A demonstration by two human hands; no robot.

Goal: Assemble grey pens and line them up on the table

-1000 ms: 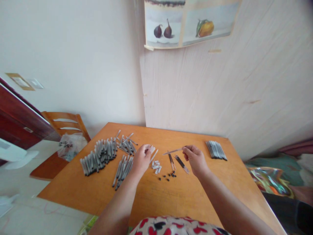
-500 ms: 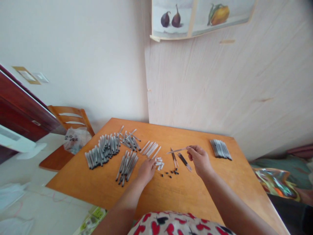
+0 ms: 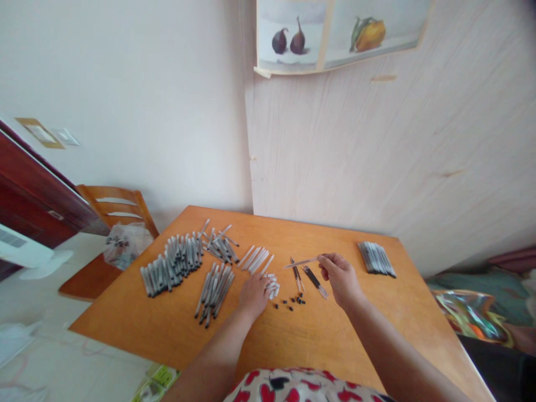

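Note:
My right hand (image 3: 340, 279) pinches the end of a slim, greyish pen barrel (image 3: 302, 262), held nearly level above the table with its narrow end pointing left. Small white pen parts (image 3: 273, 287) lie in a heap, and my left hand (image 3: 253, 294) is at their left side, fingers curled against them. Whatever those fingertips hold is hidden. Between and below the hands are several short black plugs (image 3: 292, 308). Dark refills with clear ends (image 3: 315, 282) rest just left of my right hand. Behind the white heap lies a row of white barrels (image 3: 256, 259).
Pens with dark ends form a large pile (image 3: 173, 262) on the left, a smaller bundle (image 3: 214, 293) nearer me and a loose group (image 3: 221, 244) behind. Another neat row of pens (image 3: 376, 259) lies at the right. A chair (image 3: 113, 204) stands beyond the wooden table's (image 3: 318, 346) left edge.
My left hand has moved in closer against the white parts. My right hand keeps the barrel in nearly the same pose. The camera view has shifted slightly.

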